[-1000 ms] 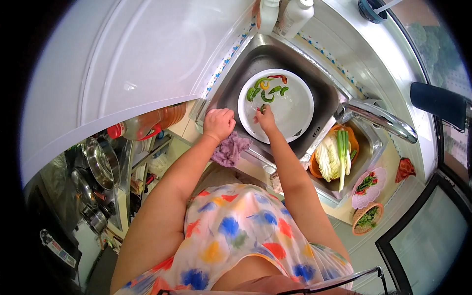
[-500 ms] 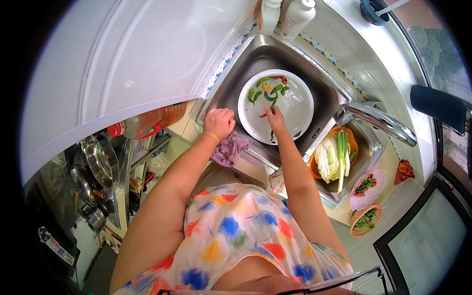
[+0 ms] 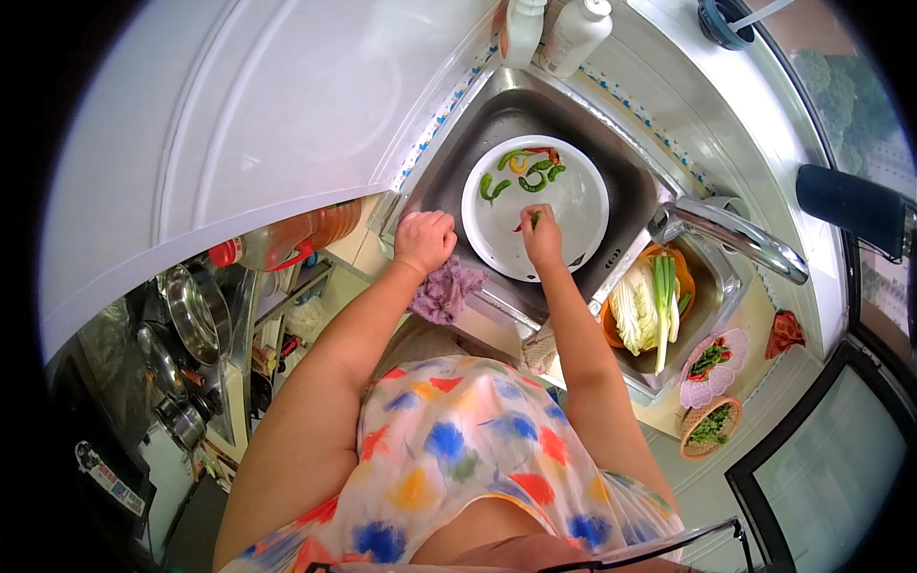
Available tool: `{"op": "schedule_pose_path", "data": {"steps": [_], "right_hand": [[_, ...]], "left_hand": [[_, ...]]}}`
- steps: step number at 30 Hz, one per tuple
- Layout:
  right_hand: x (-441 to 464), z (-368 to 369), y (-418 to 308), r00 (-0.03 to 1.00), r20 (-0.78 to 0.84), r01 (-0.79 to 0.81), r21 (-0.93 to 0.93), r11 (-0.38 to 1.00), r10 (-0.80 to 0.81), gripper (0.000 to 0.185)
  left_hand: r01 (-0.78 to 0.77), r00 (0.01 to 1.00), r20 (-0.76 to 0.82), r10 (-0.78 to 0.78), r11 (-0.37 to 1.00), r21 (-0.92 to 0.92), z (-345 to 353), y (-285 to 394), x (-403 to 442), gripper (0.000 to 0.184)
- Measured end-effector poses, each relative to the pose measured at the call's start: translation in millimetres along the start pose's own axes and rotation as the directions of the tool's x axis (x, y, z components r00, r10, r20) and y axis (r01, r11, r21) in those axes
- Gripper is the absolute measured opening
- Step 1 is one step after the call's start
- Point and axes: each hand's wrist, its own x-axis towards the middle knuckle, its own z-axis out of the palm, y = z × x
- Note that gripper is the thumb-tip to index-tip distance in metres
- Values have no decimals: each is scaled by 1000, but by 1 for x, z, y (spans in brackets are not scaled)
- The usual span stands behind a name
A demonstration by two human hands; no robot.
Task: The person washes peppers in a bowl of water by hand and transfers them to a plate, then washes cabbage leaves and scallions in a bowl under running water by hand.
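Observation:
A white basin (image 3: 485, 229) sits in the steel sink, with several green, red and yellow chili peppers (image 3: 532, 181) gathered in its upper part. My right hand (image 3: 542, 236) reaches into the lower half of the basin, its fingers closed on chili peppers; a bit of green and a red tip show at the fingertips. At the sink's left rim rests my left hand (image 3: 427, 239), curled into a fist with nothing showing in it. Just below that fist lies a crumpled purple cloth (image 3: 447, 290) on the front edge.
Right of the sink (image 3: 626, 153), a faucet (image 3: 745, 239) arches over a smaller basin holding napa cabbage (image 3: 634, 306) and scallions (image 3: 664, 310). Nearby are a pink dish (image 3: 731, 368) of cut peppers and a small basket (image 3: 695, 445) of greens. White bottles (image 3: 577, 36) stand behind.
My right hand has drawn slightly toward me and its fingers have closed over chili peppers. Some peppers in the basin have shifted or left the pile. My left hand stays put.

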Motion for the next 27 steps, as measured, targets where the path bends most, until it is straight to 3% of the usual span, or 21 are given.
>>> {"op": "schedule_pose_path", "data": {"steps": [1, 3, 7, 10, 13, 16, 19, 22, 25, 27], "right_hand": [[-3, -3, -4, 996, 3, 90, -19, 996, -90, 14], [-7, -11, -10, 986, 117, 140, -202, 969, -118, 17], [-1, -5, 15, 953, 294, 187, -390, 901, -71, 28], [3, 2, 26, 981, 195, 71, -328, 942, -5, 28], [4, 14, 39, 999, 40, 45, -220, 974, -37, 25], [12, 25, 48, 992, 44, -119, 6, 993, 119, 20], [21, 15, 31, 901, 183, -420, 148, 895, 392, 22], [26, 27, 42, 969, 43, -238, -100, 966, 243, 30], [28, 27, 40, 968, 89, -223, -123, 967, 234, 28], [29, 22, 27, 918, 173, -380, 125, 916, 357, 26]], "left_hand": [[-3, 1000, 4, 3, 1000, 0, 0, -1, 0, 5], [-8, 1000, 5, 8, 1000, -1, 1, -1, 0, 5], [-9, 1000, -5, 9, 1000, -8, 3, -2, -1, 5], [-10, 1000, -8, 10, 1000, -6, 2, -2, -1, 5], [-13, 1000, -18, 12, 1000, -5, 2, -1, 0, 4], [-11, 1000, -6, 11, 1000, -2, 2, -1, -1, 5], [-5, 1000, 13, 5, 1000, 4, 2, -2, -1, 5], [0, 1000, 18, 0, 1000, 2, 2, -1, 0, 5], [-2, 1000, 10, 2, 1000, -3, 2, -1, 0, 5], [-4, 1000, 6, 4, 1000, -3, 2, -2, 0, 5]]}}
